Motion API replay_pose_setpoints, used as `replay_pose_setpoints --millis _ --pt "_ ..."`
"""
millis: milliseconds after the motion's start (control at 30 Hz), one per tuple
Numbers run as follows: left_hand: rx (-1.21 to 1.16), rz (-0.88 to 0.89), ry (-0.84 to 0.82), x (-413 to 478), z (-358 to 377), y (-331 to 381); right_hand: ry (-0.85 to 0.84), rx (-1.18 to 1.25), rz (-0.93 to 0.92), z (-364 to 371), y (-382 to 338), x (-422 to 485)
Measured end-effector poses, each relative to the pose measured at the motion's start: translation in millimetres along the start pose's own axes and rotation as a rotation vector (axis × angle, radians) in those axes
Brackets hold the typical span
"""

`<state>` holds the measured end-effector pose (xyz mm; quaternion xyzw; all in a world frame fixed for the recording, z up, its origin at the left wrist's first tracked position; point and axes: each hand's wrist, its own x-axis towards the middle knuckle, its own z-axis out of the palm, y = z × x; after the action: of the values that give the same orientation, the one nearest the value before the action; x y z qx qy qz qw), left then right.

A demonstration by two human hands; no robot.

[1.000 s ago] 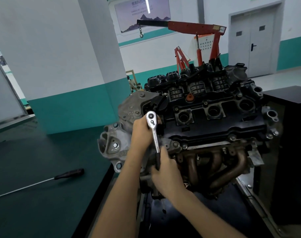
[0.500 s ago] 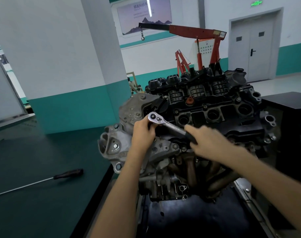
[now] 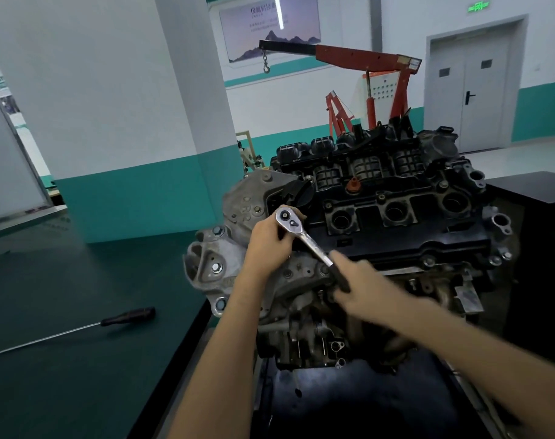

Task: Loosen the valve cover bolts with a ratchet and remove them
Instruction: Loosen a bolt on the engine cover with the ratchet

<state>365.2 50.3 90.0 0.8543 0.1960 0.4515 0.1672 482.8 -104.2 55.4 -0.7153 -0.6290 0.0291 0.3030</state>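
White walls with a teal band, a grey double door [image 3: 478, 83] and a red engine crane [image 3: 364, 58] stand behind the work. Seen from the head camera, the engine [image 3: 225, 267] sits between a green bench [image 3: 64, 375] on the left and a black cabinet [image 3: 539, 191] on the right. Its black valve cover [image 3: 396, 239] lies on top, with three open plug wells and small bolts [image 3: 428, 260] along the near edge. The chrome ratchet [image 3: 307, 240] sits at the cover's near left corner, its handle slanting down to the right. The left hand [image 3: 269, 245] curls its fingers under the ratchet head and hides the bolt beneath. The right hand [image 3: 364, 286], blurred, wraps round the black grip. A long screwdriver [image 3: 79, 327] lies on the bench, well apart. Nothing stands close around the handle.
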Motion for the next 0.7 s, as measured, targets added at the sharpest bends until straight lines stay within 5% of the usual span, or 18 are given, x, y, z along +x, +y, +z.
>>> replay_pose_setpoints --millis 100,200,267,400,533,700 --pt "0.074 -0.032 -0.018 2 0 1 0.0 -0.468 -0.089 -59 23 24" --pt "0.081 -0.068 0.048 1 2 3 0.06 -0.609 -0.152 -77 24 35" --pt "0.114 -0.087 0.085 0 5 4 0.103 -0.52 -0.089 -59 20 23" --pt "0.19 -0.112 0.09 2 7 1 0.089 0.139 0.094 19 -14 -8" --pt "0.156 -0.129 0.048 3 6 0 0.199 0.468 0.176 76 -58 -2" --pt "0.065 -0.082 0.043 0 4 1 0.102 0.355 0.103 50 -33 -3"
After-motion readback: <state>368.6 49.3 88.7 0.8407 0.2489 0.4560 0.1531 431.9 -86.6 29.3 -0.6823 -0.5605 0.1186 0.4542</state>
